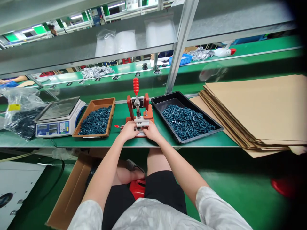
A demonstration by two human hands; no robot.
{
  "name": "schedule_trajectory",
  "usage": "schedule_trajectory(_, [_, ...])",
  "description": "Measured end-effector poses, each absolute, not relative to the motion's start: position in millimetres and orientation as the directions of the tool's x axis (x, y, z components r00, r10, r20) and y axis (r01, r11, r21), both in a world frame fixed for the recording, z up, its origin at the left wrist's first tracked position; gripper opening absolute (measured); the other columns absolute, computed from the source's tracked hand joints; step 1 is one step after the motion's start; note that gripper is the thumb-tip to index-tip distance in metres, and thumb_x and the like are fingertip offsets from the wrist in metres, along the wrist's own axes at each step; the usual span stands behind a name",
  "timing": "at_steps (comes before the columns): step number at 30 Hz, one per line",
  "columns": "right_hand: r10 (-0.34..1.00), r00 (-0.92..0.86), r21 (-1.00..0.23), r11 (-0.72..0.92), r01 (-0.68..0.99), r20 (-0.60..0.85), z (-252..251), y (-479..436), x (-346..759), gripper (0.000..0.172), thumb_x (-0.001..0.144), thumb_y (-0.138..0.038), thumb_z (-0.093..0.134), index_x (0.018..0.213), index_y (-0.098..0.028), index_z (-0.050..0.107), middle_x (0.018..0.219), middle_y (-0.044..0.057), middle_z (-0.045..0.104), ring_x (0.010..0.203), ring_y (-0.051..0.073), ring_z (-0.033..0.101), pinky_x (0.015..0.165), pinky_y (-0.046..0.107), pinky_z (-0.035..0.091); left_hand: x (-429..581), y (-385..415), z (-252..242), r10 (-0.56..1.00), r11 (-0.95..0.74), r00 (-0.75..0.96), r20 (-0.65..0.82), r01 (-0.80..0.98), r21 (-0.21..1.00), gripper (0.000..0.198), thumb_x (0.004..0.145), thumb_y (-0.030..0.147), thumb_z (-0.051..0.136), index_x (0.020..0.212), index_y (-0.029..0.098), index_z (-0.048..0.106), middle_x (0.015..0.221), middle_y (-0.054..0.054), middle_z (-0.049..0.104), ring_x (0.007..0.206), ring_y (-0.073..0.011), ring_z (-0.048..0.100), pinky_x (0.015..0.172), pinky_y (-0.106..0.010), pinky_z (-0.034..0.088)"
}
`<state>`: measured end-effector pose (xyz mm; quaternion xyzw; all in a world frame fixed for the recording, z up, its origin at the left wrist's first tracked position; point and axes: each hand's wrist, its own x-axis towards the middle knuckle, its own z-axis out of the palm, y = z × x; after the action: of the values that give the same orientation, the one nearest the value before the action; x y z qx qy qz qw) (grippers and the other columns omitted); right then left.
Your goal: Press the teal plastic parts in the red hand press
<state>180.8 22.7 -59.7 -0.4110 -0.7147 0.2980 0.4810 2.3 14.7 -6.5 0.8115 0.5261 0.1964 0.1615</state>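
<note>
A toggle press (139, 110) with an orange-red frame and an upright red handle (136, 85) stands on the green bench in front of me. My left hand (129, 130) is at the left front of its metal jig, fingers closed and drawn together. From the right, my right hand (152, 131) reaches the same spot, its fingers also closed. Whatever small part lies between the fingertips is too small to make out. Left of the press is a brown tray (112, 116) of small dark blue pieces (96, 122). A black tray (159, 101) at the right holds longer dark blue pieces (187, 121).
A digital scale (55, 127) and a plastic bag (20, 111) of dark parts sit farther left. Brown cardboard sheets (259, 108) are stacked at the right, overhanging the bench edge. A metal post (179, 48) and a shelf rise behind. An open carton (69, 188) is below.
</note>
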Motion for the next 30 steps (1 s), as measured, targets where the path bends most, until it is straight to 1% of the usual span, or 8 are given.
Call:
schedule_trajectory(5, [0.863, -0.187, -0.796, 0.505, 0.333, 0.469, -61, 22, 183, 0.038, 0.082, -0.008, 0.062, 0.114, -0.022, 0.076, 0.127, 0.009, 0.068, 0.120, 0.027, 0.064, 0.111, 0.045, 0.050, -17, -10, -7, 0.863, -0.445, 0.256, 0.436, 0.794, 0.413, 0.025, 0.086, 0.026, 0.069, 0.110, 0.018, 0.074, 0.134, -0.014, 0.064, 0.130, -0.0330, 0.055, 0.118, -0.049, 0.041])
schedule_trajectory(7, [0.859, -0.200, -0.787, 0.512, 0.344, 0.471, -61, 21, 183, 0.036, 0.082, -0.008, 0.062, 0.113, -0.021, 0.076, 0.127, 0.010, 0.068, 0.120, 0.027, 0.064, 0.110, 0.045, 0.050, -32, -9, -10, 0.837, -0.288, -0.058, 0.545, 0.798, 0.529, 0.036, 0.098, 0.037, 0.056, 0.126, 0.017, 0.065, 0.143, -0.017, 0.057, 0.138, -0.0324, 0.049, 0.122, -0.051, 0.034])
schedule_trajectory(10, [0.866, -0.199, -0.785, 0.500, 0.365, 0.459, -61, 20, 182, 0.030, 0.083, -0.010, 0.063, 0.107, -0.021, 0.077, 0.126, 0.011, 0.067, 0.119, 0.027, 0.065, 0.109, 0.044, 0.052, -40, 5, -15, 0.866, -0.115, -0.313, 0.389, 0.633, 0.765, 0.056, 0.109, 0.044, 0.015, 0.144, 0.014, 0.047, 0.139, -0.020, 0.060, 0.128, -0.0265, 0.060, 0.112, -0.047, 0.046])
schedule_trajectory(13, [0.876, -0.195, -0.804, 0.482, 0.349, 0.441, -61, 21, 185, 0.026, 0.083, -0.012, 0.064, 0.104, -0.021, 0.077, 0.126, 0.010, 0.068, 0.119, 0.027, 0.065, 0.109, 0.042, 0.051, -25, 14, -22, 0.941, -0.125, -0.175, 0.290, 0.615, 0.779, 0.064, 0.108, 0.052, 0.012, 0.147, 0.014, 0.045, 0.140, -0.019, 0.062, 0.129, -0.0272, 0.061, 0.112, -0.045, 0.047])
schedule_trajectory(19, [0.954, -0.184, -0.907, 0.283, 0.311, 0.235, -63, 32, 199, 0.031, 0.082, -0.015, 0.066, 0.112, -0.018, 0.073, 0.104, 0.007, 0.076, 0.094, 0.024, 0.072, 0.092, 0.040, 0.059, -12, 2, -26, 0.946, -0.280, 0.136, 0.295, 0.801, 0.529, 0.077, 0.102, 0.064, 0.028, 0.153, 0.007, 0.039, 0.153, -0.025, 0.049, 0.145, -0.0371, 0.045, 0.122, -0.054, 0.033])
schedule_trajectory(23, [0.950, -0.261, -0.949, 0.230, 0.217, 0.171, -64, 40, 201, 0.030, 0.079, -0.013, 0.068, 0.108, -0.017, 0.073, 0.107, 0.006, 0.078, 0.099, 0.024, 0.073, 0.096, 0.041, 0.058, -20, 16, -3, 0.969, -0.149, -0.031, 0.243, 0.716, 0.682, 0.069, 0.104, 0.063, 0.028, 0.151, 0.016, 0.044, 0.156, -0.019, 0.048, 0.150, -0.0321, 0.040, 0.124, -0.049, 0.034])
schedule_trajectory(27, [0.948, -0.280, -0.962, 0.205, 0.179, 0.150, -64, 42, 200, 0.026, 0.081, -0.016, 0.068, 0.106, -0.019, 0.074, 0.110, 0.005, 0.078, 0.102, 0.024, 0.073, 0.098, 0.042, 0.058, 11, 43, 65, 0.857, -0.328, -0.180, 0.483, 0.531, 0.781, 0.066, 0.107, 0.059, 0.027, 0.155, 0.016, 0.035, 0.164, -0.018, 0.035, 0.155, -0.0288, 0.030, 0.129, -0.048, 0.025])
schedule_trajectory(30, [0.950, -0.282, -0.968, 0.184, 0.169, 0.131, -62, 41, 199, 0.028, 0.080, -0.015, 0.068, 0.107, -0.017, 0.074, 0.111, 0.006, 0.078, 0.103, 0.025, 0.073, 0.101, 0.043, 0.057, 47, 49, 129, 0.745, -0.594, -0.056, 0.665, 0.398, 0.699, 0.061, 0.108, 0.058, 0.030, 0.158, 0.022, 0.029, 0.157, -0.014, 0.044, 0.146, -0.0239, 0.045, 0.120, -0.043, 0.039])
